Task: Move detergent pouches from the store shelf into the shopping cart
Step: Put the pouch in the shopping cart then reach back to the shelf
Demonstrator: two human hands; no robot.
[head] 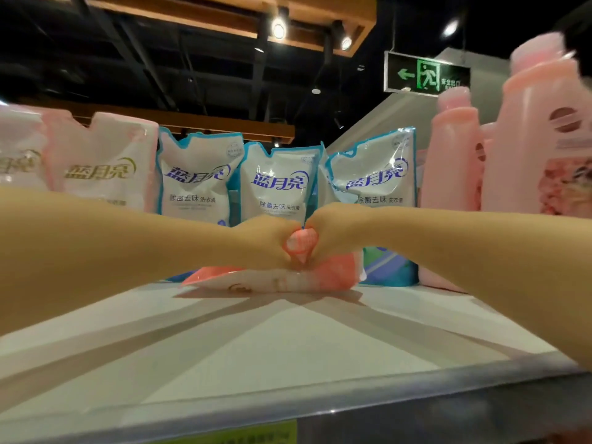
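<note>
On the white shelf [288,347], left of tall pink bottles [538,139], stand blue-edged pouches [278,184] printed 蓝月亮 and 除菌去味 洗衣液, and in front of them a pink pouch [275,280] lies flat, its raised end grasped by the left hand [266,241] and the right hand [336,232] together.

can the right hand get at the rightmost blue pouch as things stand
Likely yes once freed: the rightmost blue pouch stands just behind the right hand with nothing between, but that hand now grips the pink pouch lying on the shelf.
</note>
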